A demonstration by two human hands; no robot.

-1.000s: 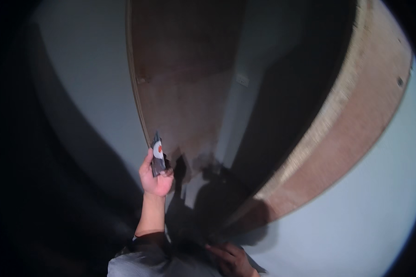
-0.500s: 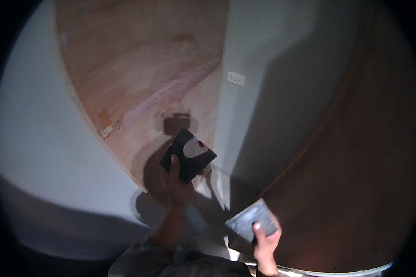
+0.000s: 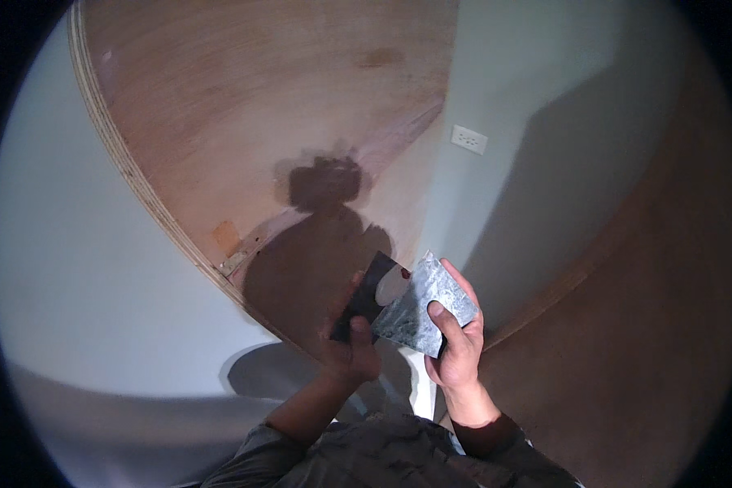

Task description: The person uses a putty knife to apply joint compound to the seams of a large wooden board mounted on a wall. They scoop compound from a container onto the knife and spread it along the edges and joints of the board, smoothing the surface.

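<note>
The person's grey sleeves [image 3: 382, 455] are coming in from the lower edge, both forearms rising toward the middle of the view. The left hand [image 3: 348, 346] is gripping a dark flat scraper [image 3: 370, 294], its fingers closed round the lower end so the blade is pointing up and to the right. The right hand [image 3: 455, 342] is sitting just right of the scraper, its fingers clamped on a grey speckled sheet [image 3: 423, 305], thumb pressing on the near face and the other fingers wrapping behind. The sheet's left edge is touching or overlapping the scraper's blade; it may be sandpaper or a stiff pad, though the dim light is making that hard to tell. A pale patch with a small red mark is showing on the scraper near where the two are meeting.

Beyond the scraper, a large plywood panel [image 3: 260, 106] is leaning up and away, the person's shadow [image 3: 325, 211] falling across it. Left of the scraper, a pale wall [image 3: 73, 285] is filling the view. Up and right of the scraper, a white wall outlet [image 3: 469, 139] is sitting on another pale wall, with brown flooring [image 3: 642, 342] spreading to the right.
</note>
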